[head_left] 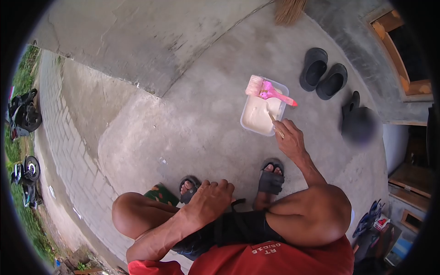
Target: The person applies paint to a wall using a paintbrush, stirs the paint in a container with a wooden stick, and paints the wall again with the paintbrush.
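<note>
My right hand (pixel 291 137) pinches a thin wooden stick (pixel 275 123). The stick's lower end dips into cream-white paint (pixel 257 114) inside a clear plastic tub (pixel 243 120). Across the tub's far side lies a paintbrush (pixel 270 91), with a pink handle and pale, paint-coated bristles. My left hand (pixel 211 201) is curled closed by my left knee, knuckles upward, well apart from the tub; its palm is hidden.
Beyond the tub on the concrete floor stand black clogs (pixel 323 73), with another dark shoe (pixel 352 103) nearer. A broom (pixel 289 11) shows at the top. A concrete wall (pixel 128 41) rises at left. Motorcycles (pixel 25 112) are parked past the paving.
</note>
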Action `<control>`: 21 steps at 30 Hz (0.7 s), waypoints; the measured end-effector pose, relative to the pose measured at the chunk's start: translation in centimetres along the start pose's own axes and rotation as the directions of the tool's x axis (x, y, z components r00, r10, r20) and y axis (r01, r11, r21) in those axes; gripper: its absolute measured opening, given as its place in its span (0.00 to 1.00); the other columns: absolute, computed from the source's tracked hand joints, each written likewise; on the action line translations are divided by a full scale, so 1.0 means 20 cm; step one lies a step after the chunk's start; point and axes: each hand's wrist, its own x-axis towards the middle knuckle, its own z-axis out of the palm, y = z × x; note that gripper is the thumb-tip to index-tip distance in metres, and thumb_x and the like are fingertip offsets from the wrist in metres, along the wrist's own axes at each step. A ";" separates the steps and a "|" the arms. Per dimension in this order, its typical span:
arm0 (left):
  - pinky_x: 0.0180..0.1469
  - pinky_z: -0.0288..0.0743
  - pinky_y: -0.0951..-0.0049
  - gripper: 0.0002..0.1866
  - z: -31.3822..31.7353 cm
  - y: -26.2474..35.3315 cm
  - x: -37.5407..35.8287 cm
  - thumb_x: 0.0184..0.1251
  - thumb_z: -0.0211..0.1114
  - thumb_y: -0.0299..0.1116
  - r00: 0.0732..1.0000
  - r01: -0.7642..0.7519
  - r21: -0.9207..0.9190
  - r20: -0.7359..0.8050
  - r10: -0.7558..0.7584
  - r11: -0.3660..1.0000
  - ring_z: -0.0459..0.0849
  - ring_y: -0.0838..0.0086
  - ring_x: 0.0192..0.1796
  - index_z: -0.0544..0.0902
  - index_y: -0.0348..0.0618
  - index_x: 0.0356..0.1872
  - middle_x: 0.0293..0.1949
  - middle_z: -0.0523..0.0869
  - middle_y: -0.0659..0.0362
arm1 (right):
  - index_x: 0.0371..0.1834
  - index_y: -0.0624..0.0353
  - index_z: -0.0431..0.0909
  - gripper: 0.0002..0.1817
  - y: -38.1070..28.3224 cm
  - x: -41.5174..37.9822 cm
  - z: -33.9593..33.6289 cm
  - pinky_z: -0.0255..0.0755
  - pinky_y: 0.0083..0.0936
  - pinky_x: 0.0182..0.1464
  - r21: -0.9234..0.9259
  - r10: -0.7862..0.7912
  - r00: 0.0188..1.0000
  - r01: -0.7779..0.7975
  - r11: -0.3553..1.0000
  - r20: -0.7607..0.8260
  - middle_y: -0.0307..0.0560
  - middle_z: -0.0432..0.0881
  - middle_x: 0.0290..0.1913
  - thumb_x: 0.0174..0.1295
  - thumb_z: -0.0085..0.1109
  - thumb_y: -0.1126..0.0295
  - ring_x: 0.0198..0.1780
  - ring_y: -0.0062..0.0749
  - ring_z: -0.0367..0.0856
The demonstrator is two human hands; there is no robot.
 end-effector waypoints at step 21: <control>0.57 0.75 0.57 0.16 -0.03 0.01 0.00 0.75 0.62 0.43 1.000 0.010 -0.059 0.017 -0.009 0.998 0.87 0.56 0.50 0.78 0.38 0.48 0.43 0.82 0.51 | 0.43 0.66 0.85 0.09 0.05 0.12 0.01 0.80 0.37 0.44 0.294 0.183 0.965 -0.233 0.927 0.188 0.56 0.88 0.38 0.65 0.61 0.73 0.37 0.49 0.87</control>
